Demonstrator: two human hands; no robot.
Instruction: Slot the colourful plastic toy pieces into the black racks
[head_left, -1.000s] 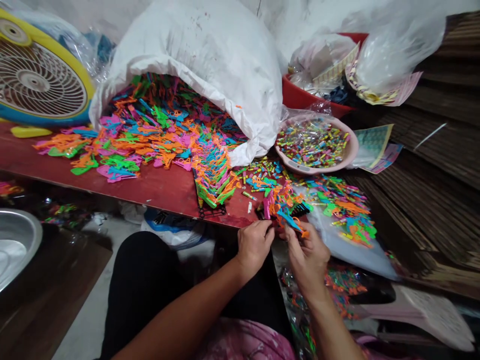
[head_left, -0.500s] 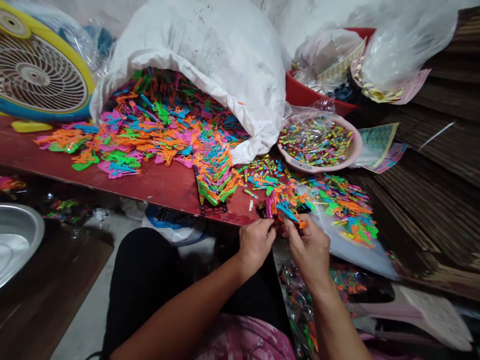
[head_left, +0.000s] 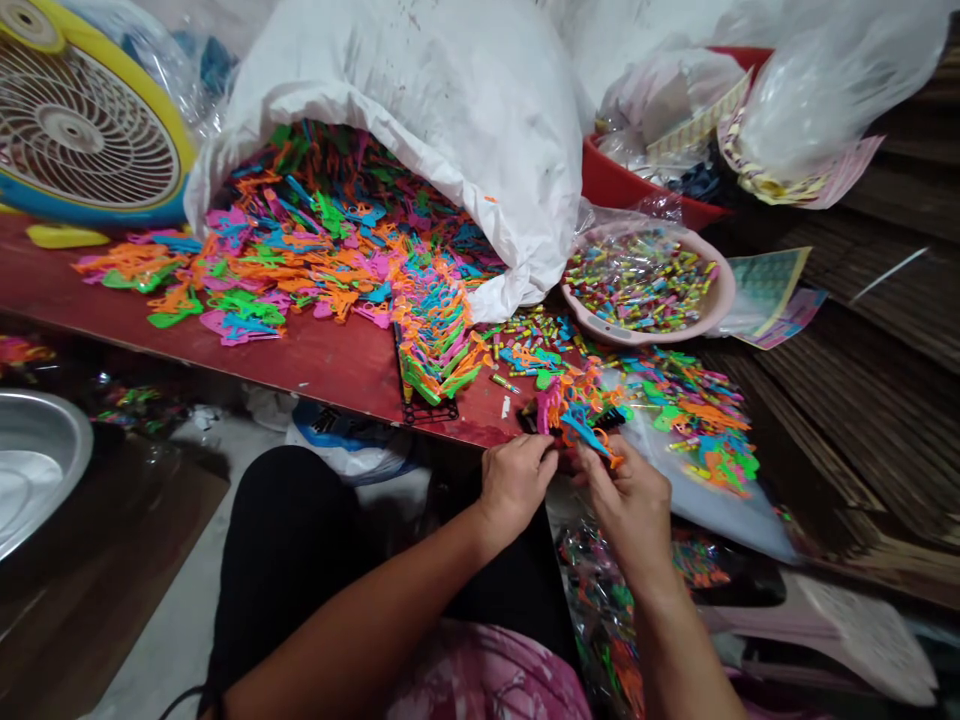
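At the table's front edge my left hand (head_left: 517, 485) is closed, its fingertips at the near end of a black rack (head_left: 616, 415) filled with small plastic pieces; what they pinch is hidden. My right hand (head_left: 630, 500) is closed beside it, thumb and fingers on a blue plastic piece (head_left: 583, 428) with an orange piece (head_left: 611, 455) against it. Pink and orange pieces (head_left: 553, 400) stand in the rack just beyond my hands. Left of them, another black rack (head_left: 429, 410) holds a dense stack of bright pieces (head_left: 439, 350).
A white sack (head_left: 420, 80) spills a heap of plastic pieces (head_left: 300, 260) onto the red table (head_left: 330, 375). A pink basin (head_left: 724, 290) holds small printed tubes. Loose pieces (head_left: 705, 410) lie on a plastic sheet at right, near stacked cardboard (head_left: 847, 400). A fan (head_left: 90, 130) stands left.
The view has shifted slightly. Both hands stay at the rack's near end, with the right hand a little farther from the left.
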